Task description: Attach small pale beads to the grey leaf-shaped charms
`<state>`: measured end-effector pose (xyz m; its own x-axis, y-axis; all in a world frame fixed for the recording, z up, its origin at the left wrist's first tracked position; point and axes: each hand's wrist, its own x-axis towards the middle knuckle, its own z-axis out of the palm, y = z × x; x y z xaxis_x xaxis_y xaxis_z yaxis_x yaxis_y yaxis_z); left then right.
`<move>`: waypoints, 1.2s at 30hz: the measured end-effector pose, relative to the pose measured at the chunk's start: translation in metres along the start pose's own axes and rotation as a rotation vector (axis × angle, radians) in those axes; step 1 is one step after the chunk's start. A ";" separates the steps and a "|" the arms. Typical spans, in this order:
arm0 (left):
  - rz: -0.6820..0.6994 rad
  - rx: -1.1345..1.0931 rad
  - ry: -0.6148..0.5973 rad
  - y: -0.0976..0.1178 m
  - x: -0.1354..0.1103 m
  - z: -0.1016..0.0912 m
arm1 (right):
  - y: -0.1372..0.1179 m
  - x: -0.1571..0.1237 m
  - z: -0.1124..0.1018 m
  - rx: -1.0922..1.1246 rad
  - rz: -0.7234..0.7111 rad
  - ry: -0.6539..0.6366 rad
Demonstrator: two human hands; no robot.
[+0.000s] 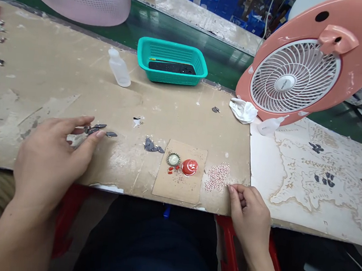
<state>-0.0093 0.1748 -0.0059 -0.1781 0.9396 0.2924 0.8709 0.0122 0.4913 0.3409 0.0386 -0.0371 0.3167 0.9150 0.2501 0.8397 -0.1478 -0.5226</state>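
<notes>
Two bare hands rested at the edge of a scuffed workbench (45,74): the left hand (47,160) was loosely open, with forefinger and thumb tips touching a small cluster of dark metal pieces (99,129) lying on the board. The right hand (250,214) was curled, thumb pressed to forefinger, just beside a scatter of tiny pink beads (217,177); whether it pinched one could not be told. Between the hands, a cardboard square (178,187) bore a bottle cap (173,159) and a red cap (189,167).
</notes>
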 end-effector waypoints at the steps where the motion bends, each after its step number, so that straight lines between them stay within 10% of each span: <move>1: 0.024 -0.024 0.052 0.004 -0.004 0.000 | 0.001 0.001 -0.001 0.004 0.010 0.015; 7: 0.202 -0.369 0.034 0.052 -0.037 0.000 | -0.003 0.004 -0.010 0.077 0.066 0.067; 11: 0.268 -0.737 -0.307 0.088 -0.063 -0.001 | -0.027 -0.003 -0.013 0.440 0.133 0.084; 15: 0.029 -1.088 -0.859 0.114 -0.084 0.005 | -0.056 -0.014 -0.010 0.751 0.049 0.014; 20: -0.399 -1.378 -1.185 0.118 -0.093 0.015 | -0.076 -0.022 -0.005 0.738 -0.195 -0.062; 25: -0.435 -1.327 -1.185 0.109 -0.092 0.013 | -0.077 -0.019 -0.004 0.603 -0.372 -0.051; 36: -0.270 -1.213 -1.124 0.099 -0.092 0.006 | -0.085 -0.001 -0.010 0.708 -0.192 -0.249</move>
<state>0.0956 0.0913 0.0110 0.6075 0.7227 -0.3296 -0.0575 0.4538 0.8892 0.2740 0.0462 0.0153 0.0151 0.9701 0.2422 0.3609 0.2206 -0.9062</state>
